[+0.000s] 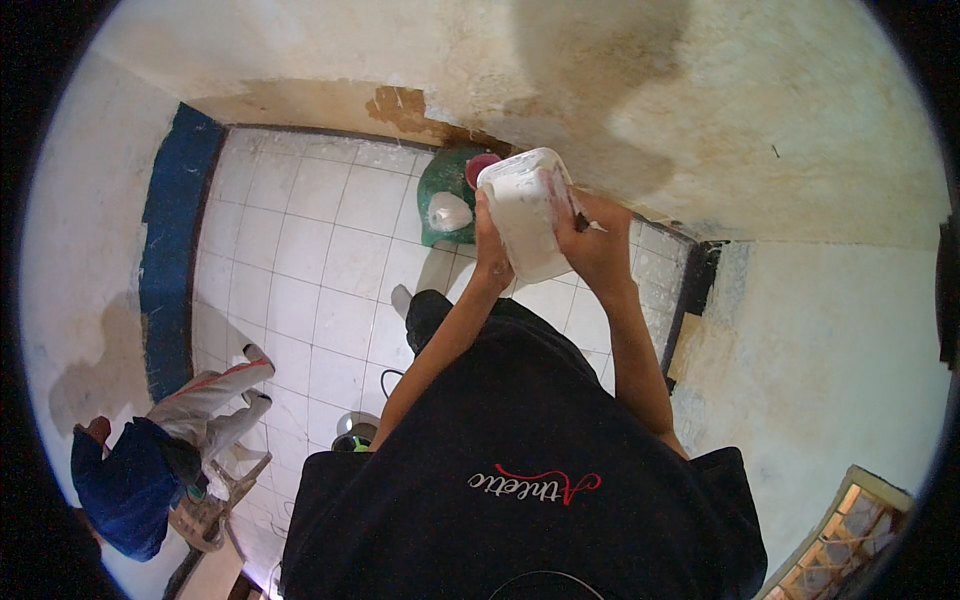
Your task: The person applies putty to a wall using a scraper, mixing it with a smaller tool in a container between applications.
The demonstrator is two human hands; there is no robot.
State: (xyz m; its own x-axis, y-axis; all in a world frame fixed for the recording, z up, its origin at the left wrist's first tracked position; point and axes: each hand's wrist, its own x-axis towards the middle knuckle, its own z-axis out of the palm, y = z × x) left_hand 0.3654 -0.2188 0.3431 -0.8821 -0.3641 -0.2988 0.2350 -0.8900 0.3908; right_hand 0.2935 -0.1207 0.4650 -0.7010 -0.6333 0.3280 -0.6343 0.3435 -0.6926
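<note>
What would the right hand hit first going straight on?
The white rectangular container, which the right hand already seems to touch at its right side. Past that, probably the stained wall ahead, though depth is hard to judge from one view.

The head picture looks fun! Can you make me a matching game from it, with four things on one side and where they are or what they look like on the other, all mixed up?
Things:
1. tub
2. floor
3. shirt
4. wall stripe

Places and looks:
A. blue, low on the wall at the left
B. covered in pale square tiles
C. held between the left hand and the right hand
D. black, with red and white lettering

Right pairs: 1-C, 2-B, 3-D, 4-A
</note>
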